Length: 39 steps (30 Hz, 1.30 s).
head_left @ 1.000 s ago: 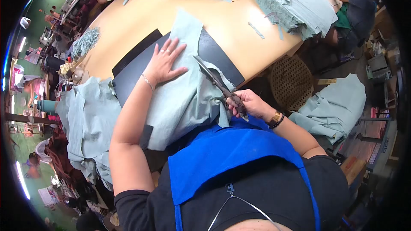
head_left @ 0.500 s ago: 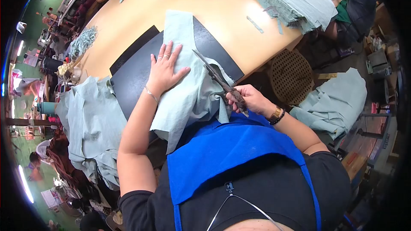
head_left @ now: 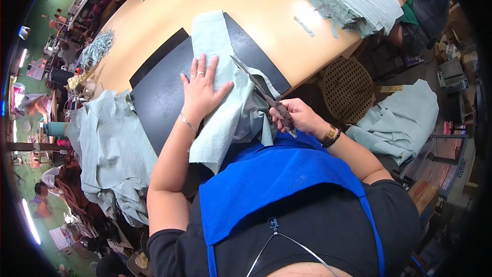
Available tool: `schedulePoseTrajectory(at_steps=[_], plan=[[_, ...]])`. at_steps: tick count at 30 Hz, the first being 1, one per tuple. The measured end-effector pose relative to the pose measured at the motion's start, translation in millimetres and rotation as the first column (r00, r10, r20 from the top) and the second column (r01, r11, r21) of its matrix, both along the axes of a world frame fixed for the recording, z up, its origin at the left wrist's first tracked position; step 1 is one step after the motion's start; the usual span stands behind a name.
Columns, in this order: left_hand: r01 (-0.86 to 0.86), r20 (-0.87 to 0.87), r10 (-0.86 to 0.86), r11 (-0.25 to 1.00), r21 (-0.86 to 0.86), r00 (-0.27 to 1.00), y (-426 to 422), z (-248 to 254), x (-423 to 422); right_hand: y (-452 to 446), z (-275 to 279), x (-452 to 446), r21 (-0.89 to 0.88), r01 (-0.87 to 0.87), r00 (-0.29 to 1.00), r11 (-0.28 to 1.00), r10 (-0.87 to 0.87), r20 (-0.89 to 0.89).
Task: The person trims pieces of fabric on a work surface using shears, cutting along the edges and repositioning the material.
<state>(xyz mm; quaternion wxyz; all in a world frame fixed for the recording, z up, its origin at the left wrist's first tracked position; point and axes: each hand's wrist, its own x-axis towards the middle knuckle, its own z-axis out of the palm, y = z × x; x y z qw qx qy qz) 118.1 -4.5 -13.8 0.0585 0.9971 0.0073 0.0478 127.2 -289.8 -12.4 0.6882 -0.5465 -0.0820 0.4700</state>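
A pale green cloth piece [head_left: 209, 33] lies over a dark board [head_left: 166, 84] and hangs down toward the blue apron. My left hand [head_left: 204, 88] presses flat on this cloth with its fingers spread. In my right hand [head_left: 294, 116] is a tool with a long dark blade and a wrapped handle, which looks like a knife or scissors [head_left: 258, 86]. Its tip rests at the cloth's right edge, to the right of my left hand. Folds of the cloth bunch up beneath the blade.
Stacks of green cloth [head_left: 348, 0] lie along the far side of the wooden table [head_left: 266, 15]. More cloth hangs at the left [head_left: 110, 138] and lies at the right [head_left: 405, 118], by a woven stool [head_left: 348, 91]. Co-workers are at the far left and right.
My left hand has moved slightly down and right, and the cloth under it has turned, its top end now further left. My right hand keeps hold of the tool, almost unmoved.
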Motion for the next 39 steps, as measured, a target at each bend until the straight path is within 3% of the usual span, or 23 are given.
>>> schedulePoseTrajectory(at_steps=[7,12,16,19,20,39], plan=[[-0.014,0.022,0.013,1.000,0.020,1.000,-14,-2,-10,2,1,6,-0.075,0.000,1.000,0.997,0.001,0.003],[-0.062,0.011,0.061,0.995,0.073,0.998,-16,1,-11,1,-1,0,-0.015,0.042,0.999,0.999,-0.042,0.010],[-0.067,-0.179,0.066,0.998,-0.001,0.982,-5,32,8,-2,-4,-1,-0.008,0.020,1.000,1.000,-0.020,0.015],[0.009,0.117,-0.008,1.000,-0.010,0.993,11,-7,16,-1,0,-2,-0.041,0.019,0.999,0.999,-0.017,0.048],[-0.032,0.075,0.037,0.997,-0.075,0.997,10,-10,14,-2,1,-1,-0.078,0.011,0.999,0.997,-0.007,0.053],[-0.213,0.034,0.215,0.976,-0.046,0.976,-30,-6,-15,6,3,-6,-0.136,0.066,0.994,0.988,-0.053,0.098]])
